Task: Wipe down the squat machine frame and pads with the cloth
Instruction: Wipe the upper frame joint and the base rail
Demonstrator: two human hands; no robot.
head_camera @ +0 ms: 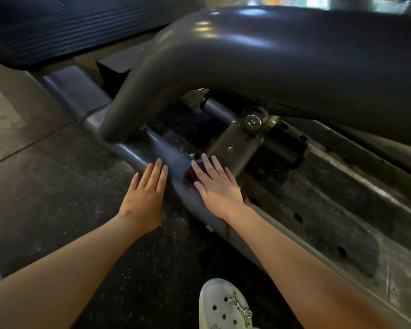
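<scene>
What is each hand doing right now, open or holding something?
Left hand: open, flat against the frame rail.
Right hand: open, pressing the dark red cloth onto the rail.

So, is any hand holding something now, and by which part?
Nothing is gripped. The right hand presses flat on the dark red cloth on the frame rail; the left hand is empty.

1. The squat machine frame (247, 51) is grey painted metal. Its low base rail (138, 157) runs diagonally from upper left to lower right, and a thick curved tube rises from it, arching toward the upper right.
2. The cloth (189, 175) is dark red and lies bunched on the rail, mostly hidden under the flat right hand (217, 186) pressing it.
3. A black ribbed pad (57, 24) fills the upper left.
</scene>
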